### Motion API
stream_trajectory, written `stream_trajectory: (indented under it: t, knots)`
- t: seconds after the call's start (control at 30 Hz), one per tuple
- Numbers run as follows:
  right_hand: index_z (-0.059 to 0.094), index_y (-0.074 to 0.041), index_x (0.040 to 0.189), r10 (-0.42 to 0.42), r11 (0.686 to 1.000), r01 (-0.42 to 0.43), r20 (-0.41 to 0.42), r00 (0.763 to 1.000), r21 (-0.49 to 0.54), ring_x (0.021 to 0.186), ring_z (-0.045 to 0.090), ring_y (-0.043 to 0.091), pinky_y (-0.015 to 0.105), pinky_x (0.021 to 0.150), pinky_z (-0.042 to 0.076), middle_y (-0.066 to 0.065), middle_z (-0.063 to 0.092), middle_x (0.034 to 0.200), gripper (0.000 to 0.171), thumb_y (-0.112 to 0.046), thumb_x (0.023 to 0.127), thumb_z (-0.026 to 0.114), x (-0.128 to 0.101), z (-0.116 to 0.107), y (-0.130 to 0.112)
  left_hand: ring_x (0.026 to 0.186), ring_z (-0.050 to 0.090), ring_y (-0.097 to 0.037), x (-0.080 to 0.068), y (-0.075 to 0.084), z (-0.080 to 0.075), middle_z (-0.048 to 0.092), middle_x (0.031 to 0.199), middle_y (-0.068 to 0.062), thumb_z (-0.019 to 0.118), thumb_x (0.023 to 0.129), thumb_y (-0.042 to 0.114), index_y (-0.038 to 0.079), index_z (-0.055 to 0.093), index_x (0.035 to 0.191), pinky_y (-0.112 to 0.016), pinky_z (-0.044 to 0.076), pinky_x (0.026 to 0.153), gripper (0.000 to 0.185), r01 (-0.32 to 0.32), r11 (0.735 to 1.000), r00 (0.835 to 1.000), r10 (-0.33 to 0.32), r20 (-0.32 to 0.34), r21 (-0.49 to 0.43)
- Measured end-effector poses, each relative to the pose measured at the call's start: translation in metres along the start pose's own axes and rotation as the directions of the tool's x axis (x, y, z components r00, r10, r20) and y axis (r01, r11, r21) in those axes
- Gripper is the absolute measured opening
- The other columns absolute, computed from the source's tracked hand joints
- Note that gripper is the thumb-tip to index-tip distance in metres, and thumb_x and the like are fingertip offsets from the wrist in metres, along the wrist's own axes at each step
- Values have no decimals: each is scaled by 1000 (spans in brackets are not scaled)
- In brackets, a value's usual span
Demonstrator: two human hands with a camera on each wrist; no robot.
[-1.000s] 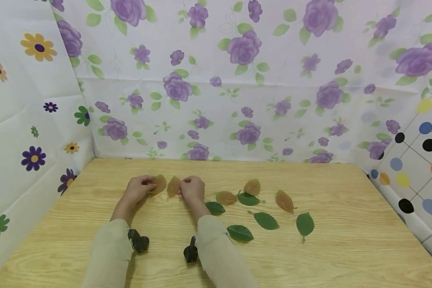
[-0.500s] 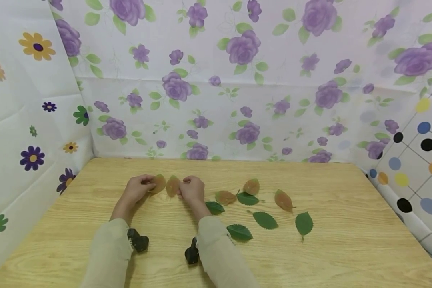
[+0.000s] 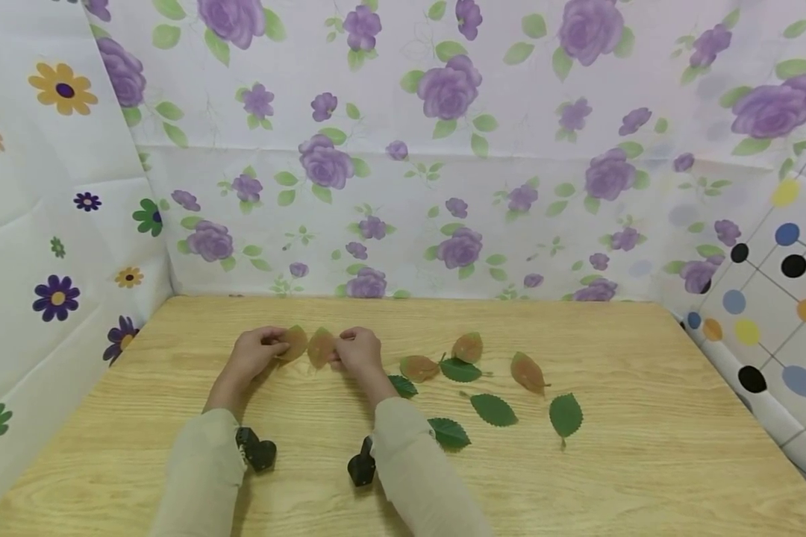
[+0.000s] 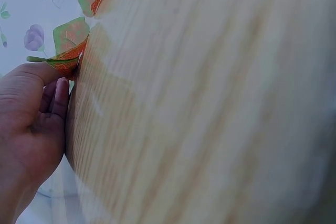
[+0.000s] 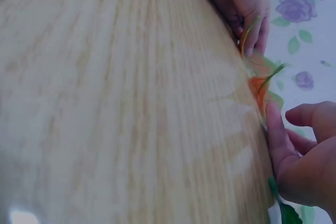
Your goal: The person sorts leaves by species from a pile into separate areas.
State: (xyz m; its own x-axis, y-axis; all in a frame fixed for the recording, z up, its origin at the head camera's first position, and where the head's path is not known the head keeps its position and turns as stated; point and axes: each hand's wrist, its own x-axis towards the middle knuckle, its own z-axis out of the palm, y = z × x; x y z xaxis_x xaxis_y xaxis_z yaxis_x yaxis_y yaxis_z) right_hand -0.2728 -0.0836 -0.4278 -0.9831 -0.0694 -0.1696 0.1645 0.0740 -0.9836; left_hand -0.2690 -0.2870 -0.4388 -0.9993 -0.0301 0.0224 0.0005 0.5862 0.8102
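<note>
One oval orange-brown leaf with a green tip [image 3: 296, 344] is pinched at its edge by the left hand [image 3: 255, 350], thumb and fingers together; just beside it lies a matching pointed orange-brown leaf [image 3: 320, 348], touched by the right hand [image 3: 360, 352], whose thumb and fingers seem apart, though the blurry right wrist view leaves the contact uncertain. Little has just changed; the beige right sleeve [image 3: 410, 462] has edged outward over the tip of a serrated dark-green leaf [image 3: 451, 434], while the pair keeps its spacing; I judge this fine adjusting rather than carrying. The yellow wood-grain table [image 3: 302, 507] bears more orange and green leaves [image 3: 493, 410] rightward; white purple-rose cloth [image 3: 389, 194] hangs behind; daisy-printed cloth [image 3: 13, 224] stands left, dotted cloth [image 3: 772, 321] right.
</note>
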Motion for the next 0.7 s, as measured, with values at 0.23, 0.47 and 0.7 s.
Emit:
stream_trajectory:
  t: [0.23, 0.47, 0.7]
  knots:
    - [65, 6, 111, -12, 999, 11, -19, 1000, -40, 80, 67, 26, 29, 72, 57, 10, 65, 89, 24, -2, 89, 58, -4, -5, -22, 102, 54, -32, 1, -1, 0, 61, 109, -22, 61, 94, 3, -13, 55, 125, -34, 48, 83, 36, -9, 1000, 1000, 9, 3, -6]
    - [62, 4, 121, -134, 985, 144, 106, 985, -98, 91, 66, 31, 32, 79, 56, 14, 66, 99, 31, -5, 91, 58, 2, -15, -57, 99, 55, -30, 2, -3, -1, 62, 105, -18, 62, 93, 3, -12, 57, 124, -32, 48, 80, 35, -17, 1000, 1000, 17, -11, 6]
    - [59, -1, 126, -274, 910, 348, 304, 912, -225, 91, 66, 26, 30, 78, 56, 14, 67, 105, 32, -10, 95, 56, -2, -35, -94, 100, 53, -29, 0, -1, 0, 60, 106, -19, 62, 94, 3, -12, 57, 124, -33, 47, 80, 34, 2, 1000, 1000, -2, -8, -1]
